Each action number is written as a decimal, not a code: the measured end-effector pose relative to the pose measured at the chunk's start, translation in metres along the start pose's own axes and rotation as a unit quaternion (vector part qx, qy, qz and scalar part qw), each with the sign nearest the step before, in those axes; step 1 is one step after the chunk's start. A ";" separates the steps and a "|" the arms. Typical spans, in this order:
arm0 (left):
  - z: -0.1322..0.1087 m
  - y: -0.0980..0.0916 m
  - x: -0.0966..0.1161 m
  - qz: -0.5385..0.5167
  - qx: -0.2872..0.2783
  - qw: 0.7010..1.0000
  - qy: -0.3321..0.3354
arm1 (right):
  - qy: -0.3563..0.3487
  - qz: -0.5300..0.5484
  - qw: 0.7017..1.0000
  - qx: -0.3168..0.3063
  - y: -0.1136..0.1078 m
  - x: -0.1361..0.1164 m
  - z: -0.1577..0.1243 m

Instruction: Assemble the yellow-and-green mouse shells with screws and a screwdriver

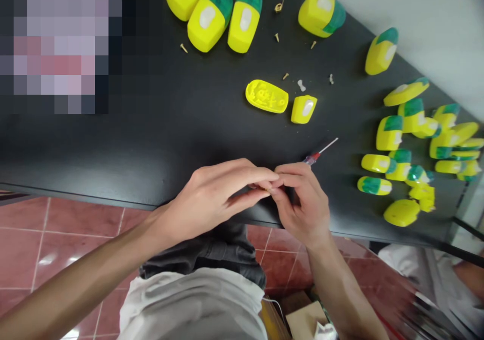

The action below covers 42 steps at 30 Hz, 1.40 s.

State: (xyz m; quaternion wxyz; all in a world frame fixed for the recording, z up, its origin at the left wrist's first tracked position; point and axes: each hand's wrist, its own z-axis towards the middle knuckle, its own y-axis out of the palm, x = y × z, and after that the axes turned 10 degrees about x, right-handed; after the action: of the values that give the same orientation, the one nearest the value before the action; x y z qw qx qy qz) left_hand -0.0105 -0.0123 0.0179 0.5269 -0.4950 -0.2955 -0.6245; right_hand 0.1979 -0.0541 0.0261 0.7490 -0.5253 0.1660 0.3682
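My left hand (223, 189) and my right hand (304, 199) meet near the table's front edge, fingertips pinched together. A tiny brass-coloured piece (267, 190) shows between the fingertips; most of it is hidden, so its kind cannot be told. Just beyond my right hand lies a screwdriver (313, 157) with a thin shaft and a clear and red handle. Farther back, an open yellow casing half (266, 97) lies hollow side up. Beside it is a small yellow cover (303, 109) with a white button.
Small screws (285, 76), white bits (301, 85) and a brass metal part (279, 6) are scattered on the black table (124, 143). Several yellow-and-green devices (245, 20) stand at the back; many more (389, 133) cluster at right. Another person's sleeve (408, 264) shows at lower right.
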 end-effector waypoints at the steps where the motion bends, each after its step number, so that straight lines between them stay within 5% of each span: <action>1: 0.000 0.000 0.000 0.000 -0.002 1.000 -0.003 | -0.002 -0.002 1.000 0.001 0.000 0.001 0.000; 42: -0.001 0.002 -0.003 -0.010 0.061 0.997 0.042 | -0.019 -0.027 0.999 0.026 0.005 -0.010 0.007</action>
State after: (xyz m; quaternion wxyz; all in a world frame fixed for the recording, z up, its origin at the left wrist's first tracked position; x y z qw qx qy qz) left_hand -0.0094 -0.0122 0.0146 0.5620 -0.4324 -0.3152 -0.6307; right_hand 0.1866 -0.0507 0.0324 0.7750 -0.5029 0.1465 0.3535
